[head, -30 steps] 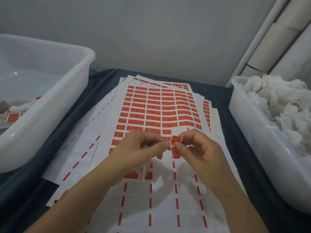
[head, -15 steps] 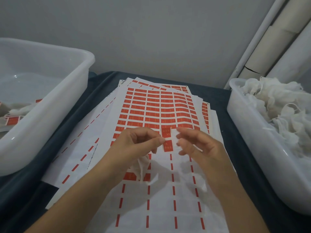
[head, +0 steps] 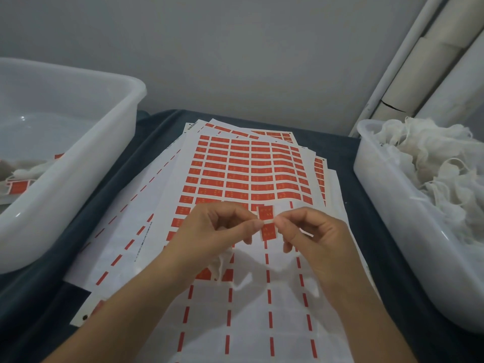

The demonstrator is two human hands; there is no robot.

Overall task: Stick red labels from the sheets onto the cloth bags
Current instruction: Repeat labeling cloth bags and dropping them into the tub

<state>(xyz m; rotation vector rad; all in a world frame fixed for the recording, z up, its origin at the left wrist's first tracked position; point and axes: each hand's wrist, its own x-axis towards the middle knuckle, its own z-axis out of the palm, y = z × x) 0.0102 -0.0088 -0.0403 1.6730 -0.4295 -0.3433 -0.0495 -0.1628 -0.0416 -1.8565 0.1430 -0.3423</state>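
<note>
Both hands (head: 264, 226) around red label (head: 267, 223)

both hands (head: 220, 229) (head: 311, 231) fingertip to fingertip

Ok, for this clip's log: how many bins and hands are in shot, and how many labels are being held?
Bins: 2, the left bin and the right bin
Hands: 2, the left hand and the right hand
Held labels: 1, the label pinched between both hands
Total: 5
</note>
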